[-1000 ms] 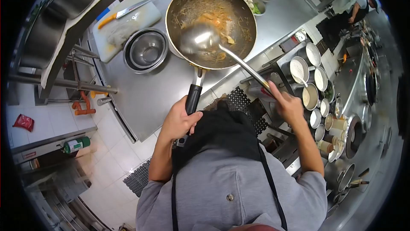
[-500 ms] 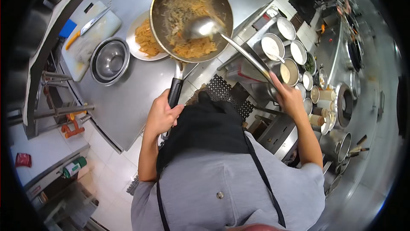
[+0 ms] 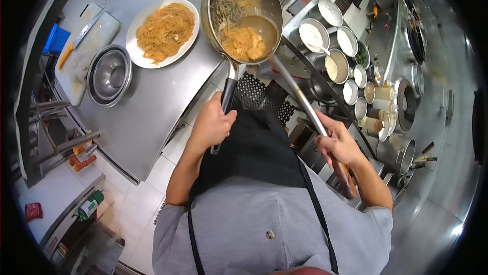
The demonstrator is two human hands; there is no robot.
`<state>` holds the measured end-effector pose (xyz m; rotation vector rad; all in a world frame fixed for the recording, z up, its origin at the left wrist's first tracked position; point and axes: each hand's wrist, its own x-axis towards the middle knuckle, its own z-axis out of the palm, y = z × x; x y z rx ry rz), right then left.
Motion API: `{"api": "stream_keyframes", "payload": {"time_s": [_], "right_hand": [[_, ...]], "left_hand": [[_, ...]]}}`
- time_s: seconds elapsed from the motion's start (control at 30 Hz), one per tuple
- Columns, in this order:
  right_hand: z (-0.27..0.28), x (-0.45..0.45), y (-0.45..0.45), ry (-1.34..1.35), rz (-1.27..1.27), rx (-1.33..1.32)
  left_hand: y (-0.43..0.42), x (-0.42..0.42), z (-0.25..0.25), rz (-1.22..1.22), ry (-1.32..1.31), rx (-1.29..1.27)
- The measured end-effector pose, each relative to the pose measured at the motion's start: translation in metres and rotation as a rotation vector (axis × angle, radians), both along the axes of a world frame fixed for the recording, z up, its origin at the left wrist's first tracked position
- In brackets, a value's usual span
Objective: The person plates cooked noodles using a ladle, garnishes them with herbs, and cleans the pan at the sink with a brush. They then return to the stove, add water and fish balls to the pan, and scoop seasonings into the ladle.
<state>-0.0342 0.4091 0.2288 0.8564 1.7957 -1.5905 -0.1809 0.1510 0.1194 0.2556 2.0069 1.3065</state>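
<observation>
Frying pan (image 3: pixel 275 4) aloft by the table edge, just right of the white plate (image 3: pixel 131 44); half a second ago it overlapped the plate in view. Noodles strung over the pan wall, thinner than before. Ladle (image 3: pixel 299 91) now shows its hollow side, noodles (image 3: pixel 245 44) heaped in it, bowl inside the pan; earlier its rounded back faced up. Plate, hidden at first, now in full view, spread with orange-tinted noodles (image 3: pixel 165 32).

Green canister (image 3: pixel 92 205), lower left, bears a white label; lettering too small to read.

Left hand (image 3: pixel 213 123) clamped round the black pan handle; pan lies beyond it, forward and slightly right. Right hand (image 3: pixel 337 140) closed on the ladle shaft, wooden grip now visible below the fist; pan lies forward and left of it.

Farther left on the steel table (image 3: pixel 145 109): nested metal bowls (image 3: pixel 109 75), then cutting board (image 3: pixel 76 80) with orange-handled knife (image 3: pixel 81 37).
</observation>
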Motion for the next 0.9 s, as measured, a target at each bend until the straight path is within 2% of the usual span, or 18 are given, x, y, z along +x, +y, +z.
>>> {"api": "stream_keyframes", "payload": {"time_s": [0.07,0.13,0.2,0.3,0.33,0.43,0.6,0.7,0.73,0.8,0.83,0.9], "right_hand": [[0.016,0.001,-0.011,-0.071,-0.287,-0.391],[0.028,0.0,-0.007,-0.117,-0.553,-0.702],[0.043,-0.007,-0.006,-0.111,-0.584,-0.817],[0.062,-0.019,-0.01,0.014,-0.533,-0.666],[0.067,-0.025,-0.01,0.056,-0.487,-0.62],[0.068,-0.046,-0.01,0.165,-0.427,-0.538],[0.055,-0.102,-0.013,0.252,-0.26,-0.464],[0.036,-0.141,-0.023,0.244,-0.053,-0.354],[0.026,-0.152,-0.027,0.264,0.019,-0.316],[0.01,-0.172,-0.034,0.269,0.177,-0.297],[0.001,-0.18,-0.038,0.268,0.185,-0.305],[-0.016,-0.192,-0.043,0.297,0.337,-0.201]], "left_hand": [[0.001,0.009,-0.012,-0.025,0.007,0.02],[-0.008,0.019,-0.026,-0.144,0.169,-0.102],[-0.017,0.019,-0.014,-0.143,0.117,-0.153],[-0.04,0.022,0.008,-0.038,-0.276,0.06],[-0.05,0.023,0.012,0.004,-0.259,0.044],[-0.077,0.034,0.026,0.069,-0.46,0.205],[-0.121,0.075,0.043,0.256,-0.426,0.243],[-0.144,0.107,0.049,0.464,-0.406,0.134],[-0.148,0.119,0.051,0.477,-0.399,0.134],[-0.154,0.144,0.055,0.679,-0.382,0.157],[-0.156,0.154,0.057,0.689,-0.379,0.153],[-0.156,0.167,0.059,0.838,-0.281,0.117]]}}
